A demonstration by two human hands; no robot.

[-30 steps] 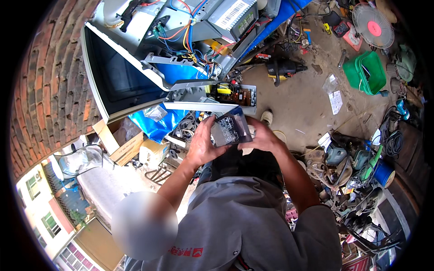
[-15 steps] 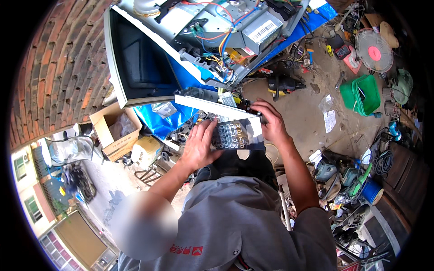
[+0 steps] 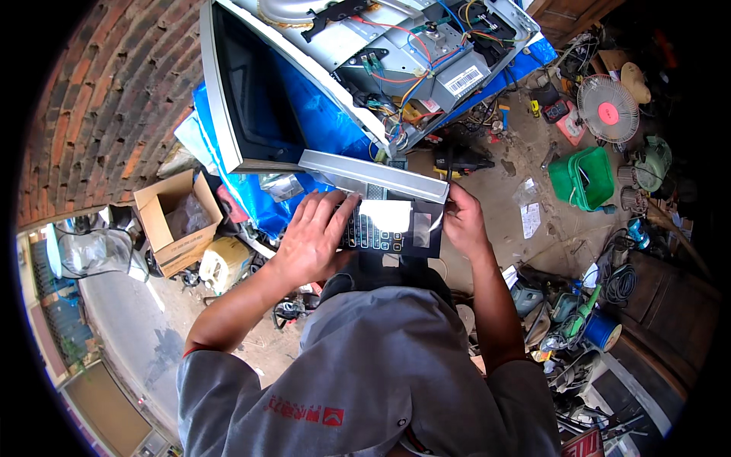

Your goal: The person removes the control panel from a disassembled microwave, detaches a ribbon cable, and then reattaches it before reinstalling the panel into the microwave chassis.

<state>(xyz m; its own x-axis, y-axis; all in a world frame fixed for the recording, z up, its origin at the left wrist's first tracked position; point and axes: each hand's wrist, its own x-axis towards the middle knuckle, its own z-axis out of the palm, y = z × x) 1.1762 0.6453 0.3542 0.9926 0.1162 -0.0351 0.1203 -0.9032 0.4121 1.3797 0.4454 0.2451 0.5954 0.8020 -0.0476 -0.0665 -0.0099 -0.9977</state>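
Observation:
I hold a microwave's control panel [image 3: 421,228] between my two hands, close in front of my body. Its dark face carries rows of keys and a small window, with a bright glare over part of it. My left hand [image 3: 311,232] grips its left end, the fingertips at its upper edge and the thumb partly hidden. Around the right end closes my right hand [image 3: 466,222]. A pale strip [image 3: 373,175] runs along the panel's far side. Just beyond, the opened microwave [image 3: 464,80] shows bare metal and coloured wires, and its dark door [image 3: 251,91] stands at the left.
Blue sheeting [image 3: 324,129] lies under the microwave. A cardboard box [image 3: 175,221] and a pale jug [image 3: 223,263] stand left, near a brick wall [image 3: 99,114]. At the right are a green bucket [image 3: 560,183], a fan [image 3: 608,114], a blue spool [image 3: 601,331] and cluttered parts.
The control panel has tilted, its right end swinging nearer to me and its glare shifting to the middle. My left hand has slid slightly left. The whole view has shifted somewhat.

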